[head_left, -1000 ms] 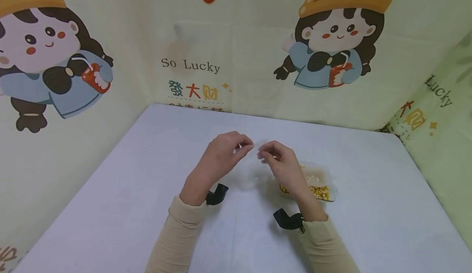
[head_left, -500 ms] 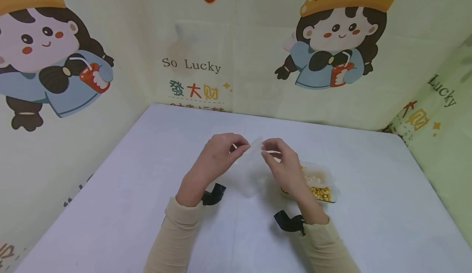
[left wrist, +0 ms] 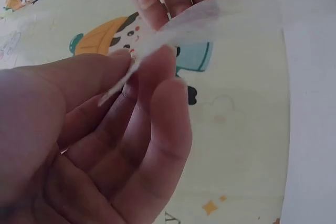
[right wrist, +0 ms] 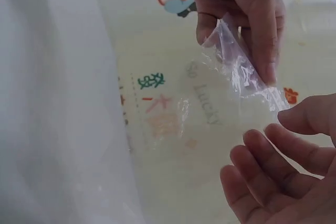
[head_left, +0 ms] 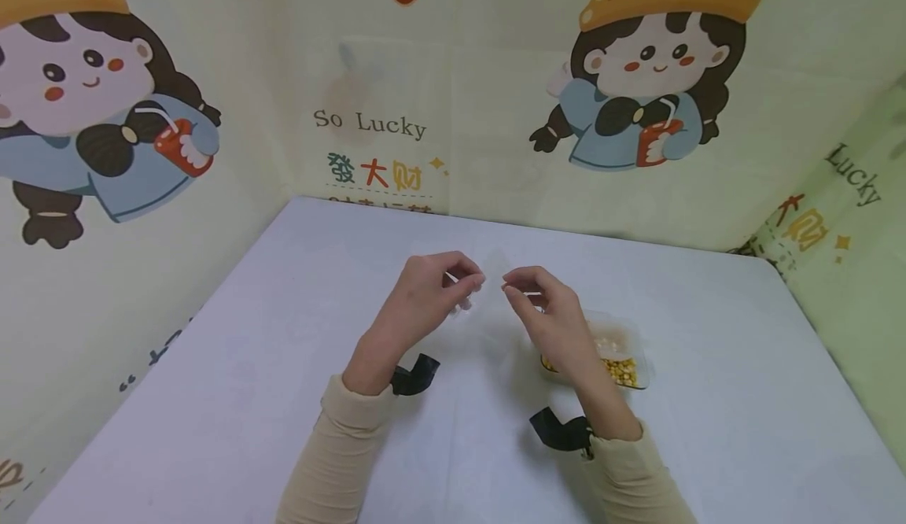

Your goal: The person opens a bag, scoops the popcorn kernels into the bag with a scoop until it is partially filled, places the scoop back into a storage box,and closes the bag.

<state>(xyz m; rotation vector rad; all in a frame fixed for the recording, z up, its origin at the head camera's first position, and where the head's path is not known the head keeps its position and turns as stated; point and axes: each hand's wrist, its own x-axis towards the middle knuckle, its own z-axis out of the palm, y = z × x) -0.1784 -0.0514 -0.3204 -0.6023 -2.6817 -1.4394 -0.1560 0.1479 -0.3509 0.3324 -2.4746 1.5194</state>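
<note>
A thin clear plastic bag hangs between the hands above the table, its crinkled top edge catching the light. My left hand pinches that edge between thumb and fingers; the left wrist view shows the plastic film rising from this pinch. Opposite it, my right hand has its thumb and index fingertips slightly apart. In the right wrist view the right thumb lies right at the bag's edge, with the other fingers loosely bent below. Much of the bag is too transparent to make out in the head view.
Behind my right wrist, a clear plastic box holding yellow kernels stands on the white table, partly hidden. A cartoon-printed cloth closes off the back and sides. Black wrist mounts sit on both wrists.
The right hand's thumb and fingertips spread apart half a second ago and are now nearer each other. The left hand has shifted slightly right, still pinching the bag.
</note>
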